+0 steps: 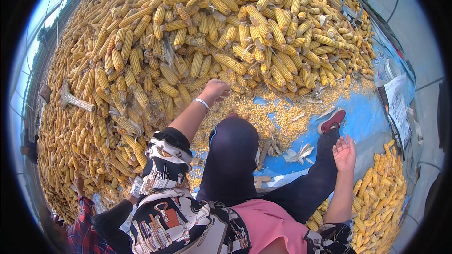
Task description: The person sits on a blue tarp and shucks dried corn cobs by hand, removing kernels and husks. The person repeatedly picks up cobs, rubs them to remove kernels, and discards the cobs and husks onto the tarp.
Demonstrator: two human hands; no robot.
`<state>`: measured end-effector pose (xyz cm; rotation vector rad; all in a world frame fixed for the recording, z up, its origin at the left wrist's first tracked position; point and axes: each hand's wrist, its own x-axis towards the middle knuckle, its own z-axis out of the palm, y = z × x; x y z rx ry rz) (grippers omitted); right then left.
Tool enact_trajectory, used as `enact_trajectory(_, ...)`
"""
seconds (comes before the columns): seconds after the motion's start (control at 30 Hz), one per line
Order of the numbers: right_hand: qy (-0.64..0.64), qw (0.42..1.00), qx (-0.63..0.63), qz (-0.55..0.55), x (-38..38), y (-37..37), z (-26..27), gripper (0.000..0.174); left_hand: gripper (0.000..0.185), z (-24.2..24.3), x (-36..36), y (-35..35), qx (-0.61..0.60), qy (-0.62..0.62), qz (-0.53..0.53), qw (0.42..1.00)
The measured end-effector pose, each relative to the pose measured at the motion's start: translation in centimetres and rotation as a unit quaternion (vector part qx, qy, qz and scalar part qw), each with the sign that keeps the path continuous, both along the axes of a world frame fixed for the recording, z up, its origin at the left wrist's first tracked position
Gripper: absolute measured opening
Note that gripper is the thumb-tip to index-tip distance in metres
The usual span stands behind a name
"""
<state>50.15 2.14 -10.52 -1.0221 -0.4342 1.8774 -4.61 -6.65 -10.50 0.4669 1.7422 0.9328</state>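
My left hand (216,90) reaches forward, a pale band on its wrist, over the foot of a large heap of yellow corn cobs (229,63). Its fingers are loosely bent; their inner side is hidden, so I cannot tell whether they hold anything. Palm up, my right hand (344,153) is held out beside my right leg with its fingers apart and nothing in it. Loose corn kernels (286,120) are strewn between the heap and my legs, over a blue tarp (360,113). A smaller pile of cobs (379,197) lies at my right.
Dry husks (299,153) lie near my legs, by a wooden piece (262,182). A printed white sack (398,104) and a tub (392,68) stand right. At lower left, another person's plaid sleeve (83,222) and hand (79,183) are at the heap; a white-gloved hand (136,186) is nearby.
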Motion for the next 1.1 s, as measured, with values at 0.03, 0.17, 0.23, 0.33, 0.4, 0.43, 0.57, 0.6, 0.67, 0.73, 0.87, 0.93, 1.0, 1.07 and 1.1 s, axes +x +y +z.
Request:
enact_trajectory(0.03, -0.081, 0.993, 0.033, 0.074, -4.8, 2.7, 0.4, 0.03, 0.039, -1.3, -0.4, 1.0, 0.005, -0.042, 0.016, 0.999)
enact_trajectory(0.17, -0.269, 0.92, 0.14, 0.249, -22.7, 12.6, 2.0, 0.038, 0.044, -3.9, -1.2, 8.8, 0.118, -0.184, 0.085, 0.972)
enact_trajectory(0.23, -0.33, 0.876, 0.217, 0.277, -29.5, 17.5, 1.7, 0.051, 0.055, -4.3, -1.9, 14.6, 0.158, -0.127, 0.071, 0.977)
enact_trajectory(0.33, -0.453, 0.814, 0.26, 0.252, -37.4, 24.6, -1.1, 0.061, 0.074, -4.2, -3.0, 23.4, 0.22, 0.104, 0.118, 0.963)
enact_trajectory(0.4, -0.453, 0.831, 0.23, 0.226, -40.9, 28.4, -3.2, 0.064, 0.079, -3.8, -3.6, 27.5, 0.229, 0.108, 0.094, 0.963)
enact_trajectory(0.43, -0.435, 0.846, 0.215, 0.222, -42.5, 29.7, -4.2, 0.065, 0.08, -3.6, -3.7, 29.1, 0.191, 0.144, 0.093, 0.967)
enact_trajectory(0.57, -0.296, 0.911, 0.091, 0.273, -45.3, 31.1, -6.6, 0.061, 0.076, -3.6, -3.3, 32.7, 0.087, 0.261, 0.147, 0.95)
enact_trajectory(0.6, -0.271, 0.909, 0.104, 0.3, -45.6, 30.8, -6.8, 0.056, 0.076, -4.0, -3.3, 33.1, 0.096, 0.24, 0.173, 0.95)
enact_trajectory(0.67, -0.225, 0.939, 0.129, 0.228, -46.1, 30.1, -6.8, 0.058, 0.068, -5.0, -3.6, 33.5, 0.132, 0.199, 0.196, 0.951)
enact_trajectory(0.73, -0.182, 0.95, 0.153, 0.204, -46.5, 29.5, -6.5, 0.062, 0.066, -6.2, -4.5, 33.6, 0.257, 0.116, 0.185, 0.941)
enact_trajectory(0.87, -0.154, 0.958, 0.153, 0.19, -47.0, 29.1, -5.8, 0.069, 0.054, -7.6, -5.7, 33.4, 0.408, -0.116, 0.168, 0.89)
enact_trajectory(0.93, -0.125, 0.962, 0.116, 0.211, -47.2, 29.4, -5.4, 0.068, 0.05, -7.7, -6.3, 33.1, 0.417, -0.179, 0.138, 0.88)
enact_trajectory(1.0, -0.093, 0.961, 0.103, 0.238, -47.3, 29.9, -5.0, 0.064, 0.048, -7.4, -7.0, 32.7, 0.417, -0.233, 0.111, 0.871)
enact_trajectory(1.07, -0.09, 0.958, 0.106, 0.25, -47.4, 30.4, -4.7, 0.058, 0.042, -6.9, -7.7, 32.5, 0.403, -0.328, 0.085, 0.85)
enact_trajectory(1.1, -0.104, 0.953, 0.104, 0.265, -47.5, 30.5, -4.5, 0.058, 0.041, -6.7, -7.9, 32.4, 0.353, -0.36, 0.077, 0.86)
